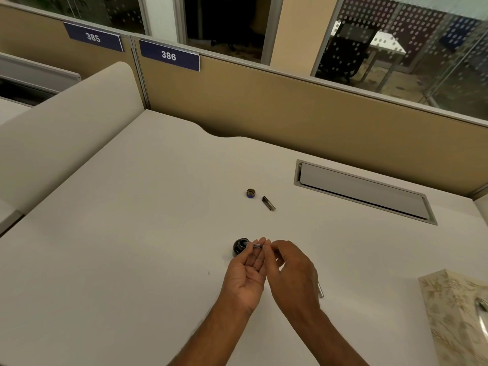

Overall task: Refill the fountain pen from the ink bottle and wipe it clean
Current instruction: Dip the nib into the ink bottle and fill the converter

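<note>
Nib end of the pen section (256,245) behind left-hand fingers (254,253); tissue box (454,313) cut off at right.

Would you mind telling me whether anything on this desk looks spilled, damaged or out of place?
Nothing stands out. The ink bottle stands upright with no ink visible on the desk; its cap and a pen part lie farther back. Both hands hold the pen section at the bottle's mouth.
</note>
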Motion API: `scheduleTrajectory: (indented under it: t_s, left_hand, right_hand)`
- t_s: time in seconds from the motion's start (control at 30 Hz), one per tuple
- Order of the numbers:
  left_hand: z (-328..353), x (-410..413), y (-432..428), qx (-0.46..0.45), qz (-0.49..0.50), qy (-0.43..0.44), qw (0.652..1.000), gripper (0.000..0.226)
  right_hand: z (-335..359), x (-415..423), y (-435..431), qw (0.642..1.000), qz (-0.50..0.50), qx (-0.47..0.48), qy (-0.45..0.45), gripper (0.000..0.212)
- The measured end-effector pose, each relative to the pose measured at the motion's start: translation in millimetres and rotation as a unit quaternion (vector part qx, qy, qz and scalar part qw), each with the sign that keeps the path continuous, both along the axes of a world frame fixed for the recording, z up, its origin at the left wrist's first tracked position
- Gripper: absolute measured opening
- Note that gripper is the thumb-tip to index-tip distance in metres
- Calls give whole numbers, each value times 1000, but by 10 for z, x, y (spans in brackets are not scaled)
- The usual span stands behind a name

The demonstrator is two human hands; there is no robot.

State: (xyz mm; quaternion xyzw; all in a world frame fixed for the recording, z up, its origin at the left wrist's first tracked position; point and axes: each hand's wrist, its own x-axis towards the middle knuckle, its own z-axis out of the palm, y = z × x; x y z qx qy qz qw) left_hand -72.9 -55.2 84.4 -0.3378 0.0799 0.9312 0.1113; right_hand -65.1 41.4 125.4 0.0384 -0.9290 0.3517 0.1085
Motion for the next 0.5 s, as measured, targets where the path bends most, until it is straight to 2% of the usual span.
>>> scheduleTrajectory:
  t_s: [0.5]
  left_hand:
    - [-8, -58, -15, 47, 24, -17, 998, 27]
  right_hand:
    - [5, -165, -70, 997, 44, 66, 10, 11]
